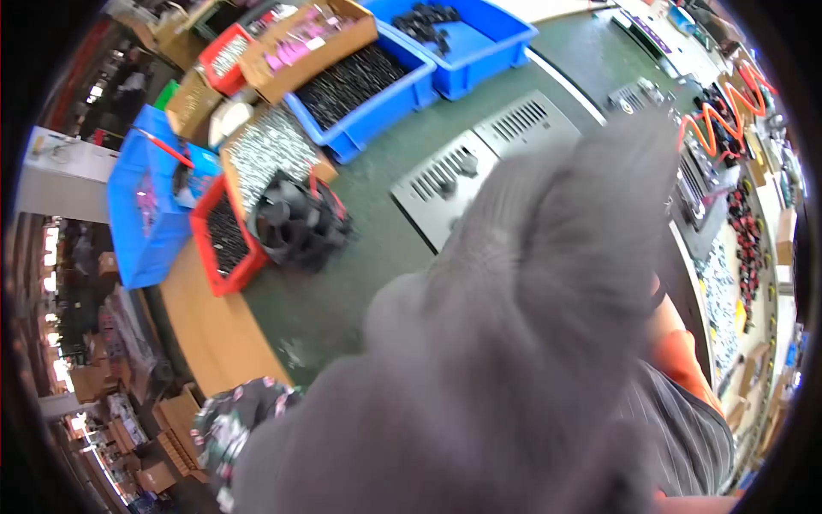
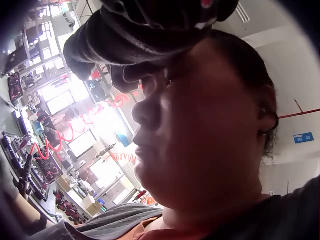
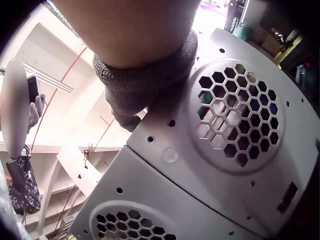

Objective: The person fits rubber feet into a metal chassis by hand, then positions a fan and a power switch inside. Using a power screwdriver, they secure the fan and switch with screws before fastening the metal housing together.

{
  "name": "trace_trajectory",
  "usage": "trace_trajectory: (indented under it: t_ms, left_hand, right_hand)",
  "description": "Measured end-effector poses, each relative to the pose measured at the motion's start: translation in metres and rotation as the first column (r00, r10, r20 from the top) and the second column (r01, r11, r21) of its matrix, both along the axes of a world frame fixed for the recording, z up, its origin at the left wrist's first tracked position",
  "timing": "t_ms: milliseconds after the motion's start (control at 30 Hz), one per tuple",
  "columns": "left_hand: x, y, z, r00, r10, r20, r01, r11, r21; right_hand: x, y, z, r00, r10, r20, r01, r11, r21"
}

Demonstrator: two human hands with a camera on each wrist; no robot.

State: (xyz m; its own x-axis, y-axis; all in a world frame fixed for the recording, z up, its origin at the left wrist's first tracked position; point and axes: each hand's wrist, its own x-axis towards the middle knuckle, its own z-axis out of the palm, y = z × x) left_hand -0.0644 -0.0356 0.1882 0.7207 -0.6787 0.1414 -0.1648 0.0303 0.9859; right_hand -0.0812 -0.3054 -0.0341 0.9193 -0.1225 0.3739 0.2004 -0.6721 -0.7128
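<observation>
My left hand, in a dark grey glove, fills the middle of the head view as a blur close to the camera. In the left wrist view it is raised at the forehead, its gloved fingers bent and partly hidden. My right hand, in a grey knit glove, lies at the edge of a grey panel with round patches of hexagonal holes; most of its fingers are out of sight. The left glove covers this hand in the head view. Grey slotted panels lie on the green bench top.
Blue bins of dark parts stand along the far edge. A red tray of black screws, a cardboard tray of silver parts and a black fan-like part are at the left. Coiled orange hoses hang at the right.
</observation>
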Motion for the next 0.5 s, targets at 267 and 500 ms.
trace_trajectory:
  t_ms: [267, 500]
  left_hand:
    - [0.122, 0.126, -0.058, 0.874, 0.124, 0.470, -0.464, 0.502, 0.730]
    - [0.232, 0.223, -0.137, 0.870, 0.092, 0.484, -0.488, 0.291, 0.823]
  right_hand:
    - [-0.002, -0.014, -0.016, 0.996, -0.058, -0.069, 0.083, 0.883, 0.461]
    - [0.002, -0.008, -0.016, 0.999, -0.006, -0.049, 0.036, 0.773, 0.634]
